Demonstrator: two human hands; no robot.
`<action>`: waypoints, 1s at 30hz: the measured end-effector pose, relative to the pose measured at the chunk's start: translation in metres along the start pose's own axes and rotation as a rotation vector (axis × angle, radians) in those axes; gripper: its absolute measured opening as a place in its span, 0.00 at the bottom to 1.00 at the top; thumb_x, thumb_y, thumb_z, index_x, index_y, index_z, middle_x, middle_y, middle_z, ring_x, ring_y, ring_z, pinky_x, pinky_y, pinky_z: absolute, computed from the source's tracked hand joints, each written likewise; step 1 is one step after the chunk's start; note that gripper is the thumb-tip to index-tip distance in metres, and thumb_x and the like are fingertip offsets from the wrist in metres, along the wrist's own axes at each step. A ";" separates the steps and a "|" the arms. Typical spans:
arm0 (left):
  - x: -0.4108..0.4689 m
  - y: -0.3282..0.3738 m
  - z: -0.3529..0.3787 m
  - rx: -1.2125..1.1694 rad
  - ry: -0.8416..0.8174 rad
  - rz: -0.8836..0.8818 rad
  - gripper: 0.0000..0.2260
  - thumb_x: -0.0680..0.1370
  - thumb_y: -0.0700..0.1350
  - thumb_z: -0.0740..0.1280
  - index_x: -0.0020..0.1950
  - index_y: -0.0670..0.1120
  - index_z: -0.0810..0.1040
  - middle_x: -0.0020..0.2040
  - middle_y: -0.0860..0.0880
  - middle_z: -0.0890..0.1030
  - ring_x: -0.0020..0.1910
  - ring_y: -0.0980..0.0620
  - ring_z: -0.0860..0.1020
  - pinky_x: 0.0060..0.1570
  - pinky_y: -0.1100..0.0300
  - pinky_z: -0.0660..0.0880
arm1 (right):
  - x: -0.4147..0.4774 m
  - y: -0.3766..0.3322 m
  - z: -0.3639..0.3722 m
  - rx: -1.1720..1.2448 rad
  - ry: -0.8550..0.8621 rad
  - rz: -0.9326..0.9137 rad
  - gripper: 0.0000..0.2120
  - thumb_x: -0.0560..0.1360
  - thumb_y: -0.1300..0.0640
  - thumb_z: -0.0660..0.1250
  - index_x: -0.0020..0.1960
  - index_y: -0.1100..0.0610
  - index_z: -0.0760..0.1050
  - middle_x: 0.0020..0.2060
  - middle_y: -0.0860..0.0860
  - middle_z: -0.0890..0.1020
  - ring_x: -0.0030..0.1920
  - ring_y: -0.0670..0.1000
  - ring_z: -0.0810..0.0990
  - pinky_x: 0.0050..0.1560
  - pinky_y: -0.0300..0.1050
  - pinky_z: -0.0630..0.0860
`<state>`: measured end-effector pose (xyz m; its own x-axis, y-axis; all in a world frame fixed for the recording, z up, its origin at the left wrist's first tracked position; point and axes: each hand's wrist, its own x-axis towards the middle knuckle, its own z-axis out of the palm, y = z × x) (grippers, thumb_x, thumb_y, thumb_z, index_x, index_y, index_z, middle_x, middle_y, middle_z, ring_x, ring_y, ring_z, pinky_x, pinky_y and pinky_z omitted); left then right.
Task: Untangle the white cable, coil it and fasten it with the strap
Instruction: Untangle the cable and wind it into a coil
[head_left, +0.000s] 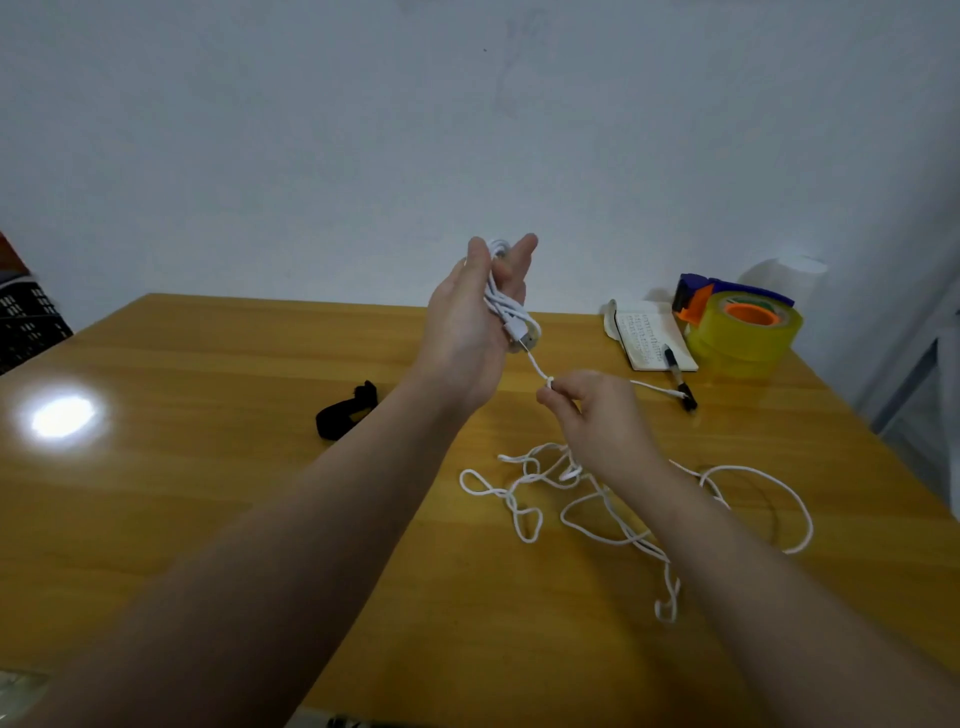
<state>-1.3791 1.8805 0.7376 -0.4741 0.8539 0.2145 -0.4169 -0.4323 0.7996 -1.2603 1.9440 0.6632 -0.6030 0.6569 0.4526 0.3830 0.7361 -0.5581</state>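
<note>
My left hand (470, 322) is raised above the table, fingers upright, with a few loops of the white cable (587, 501) wound around them and a connector plug hanging at the palm. From there a taut stretch of cable runs down to my right hand (597, 410), which pinches it between thumb and fingertips. The rest of the cable lies in loose tangled loops on the wooden table (208, 467) under my right forearm. The black strap (343, 413) lies curled on the table left of my left wrist, apart from both hands.
At the back right stand a large yellow tape roll in a blue and orange dispenser (743, 327), a small notebook (652, 338) and a black pen (680, 382). A dark crate (26, 322) sits off the table's left edge. A wall is close behind.
</note>
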 end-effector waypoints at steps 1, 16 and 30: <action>0.000 0.001 0.002 0.022 -0.020 0.002 0.15 0.83 0.52 0.51 0.54 0.43 0.71 0.63 0.46 0.79 0.59 0.56 0.76 0.47 0.67 0.75 | -0.001 -0.001 0.002 0.002 -0.005 -0.007 0.14 0.78 0.57 0.63 0.38 0.64 0.77 0.31 0.55 0.77 0.35 0.56 0.75 0.35 0.47 0.65; -0.004 -0.011 -0.014 0.827 -0.157 0.112 0.16 0.80 0.56 0.58 0.47 0.44 0.75 0.53 0.53 0.76 0.53 0.62 0.73 0.52 0.71 0.70 | 0.001 -0.038 -0.026 -0.179 -0.390 -0.084 0.17 0.82 0.50 0.52 0.43 0.54 0.75 0.30 0.44 0.72 0.33 0.47 0.71 0.39 0.46 0.70; -0.002 -0.009 -0.018 1.015 -0.068 0.193 0.15 0.83 0.48 0.52 0.58 0.37 0.69 0.45 0.57 0.71 0.36 0.66 0.73 0.35 0.75 0.69 | 0.008 -0.022 -0.041 -0.059 -0.153 0.025 0.04 0.77 0.52 0.65 0.47 0.52 0.73 0.35 0.49 0.81 0.31 0.44 0.77 0.37 0.46 0.75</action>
<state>-1.3880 1.8774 0.7200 -0.4056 0.8243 0.3950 0.5268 -0.1423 0.8380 -1.2449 1.9399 0.7070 -0.6906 0.6460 0.3252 0.4371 0.7311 -0.5239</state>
